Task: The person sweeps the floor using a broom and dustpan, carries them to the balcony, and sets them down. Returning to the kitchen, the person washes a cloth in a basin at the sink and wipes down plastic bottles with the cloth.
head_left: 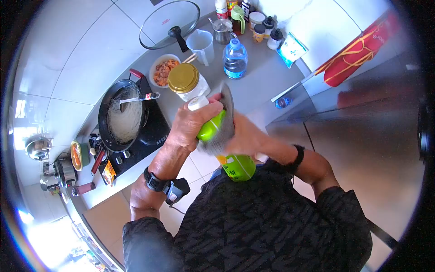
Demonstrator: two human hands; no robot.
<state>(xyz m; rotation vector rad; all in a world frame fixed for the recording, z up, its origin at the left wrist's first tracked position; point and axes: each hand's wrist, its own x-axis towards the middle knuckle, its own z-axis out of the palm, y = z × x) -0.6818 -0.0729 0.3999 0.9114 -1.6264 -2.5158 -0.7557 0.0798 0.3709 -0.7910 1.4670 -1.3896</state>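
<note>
A green bottle (239, 167) with a white top is held upright-tilted in front of my chest. My left hand (190, 121) is closed around its upper part, near the white top. On the right side, my right hand (244, 135) is blurred by motion and presses a grey cloth (225, 102) around the bottle's middle. The cloth is smeared too, and it hides part of the bottle. Just beyond my left hand stands a clear jar (195, 92) with a gold lid.
A pan (105, 113) with pale food and a utensil sits on the black stove (132, 159) at left. Beyond are a bowl of chopped food (164, 71), a clear pitcher (200, 46), a water bottle (235, 60) and several condiments. A steel surface (362, 140) stands right.
</note>
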